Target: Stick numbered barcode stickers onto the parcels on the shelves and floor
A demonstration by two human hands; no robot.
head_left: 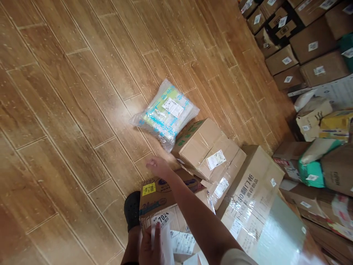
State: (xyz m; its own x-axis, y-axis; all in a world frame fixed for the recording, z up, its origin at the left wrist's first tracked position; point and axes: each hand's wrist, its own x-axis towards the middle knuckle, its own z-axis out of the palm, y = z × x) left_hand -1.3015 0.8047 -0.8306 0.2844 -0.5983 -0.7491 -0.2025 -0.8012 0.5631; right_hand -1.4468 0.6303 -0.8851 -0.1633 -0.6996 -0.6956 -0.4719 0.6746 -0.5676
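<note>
My left hand (151, 248) is at the bottom, its thumb pressed on a white label strip (166, 241). A printed label (160, 219) reading 7024 with a barcode shows at the strip's upper end. My right hand (158, 166) is stretched forward above the printed carton (162, 197), with its fingers curled in; whether anything is in them is hidden. That carton has a yellow sticker (149, 189) on its side. Just beyond my right hand lies a clear-wrapped parcel (168, 110) on the floor, with a white shipping label on top.
Beside the wrapped parcel stands a brown box (198, 143), followed by a long carton (248, 187) with printed characters. Stacked parcels (309, 48) line the right side. My dark shoe (131, 209) is left of the printed carton, on the wood-look floor (68, 110).
</note>
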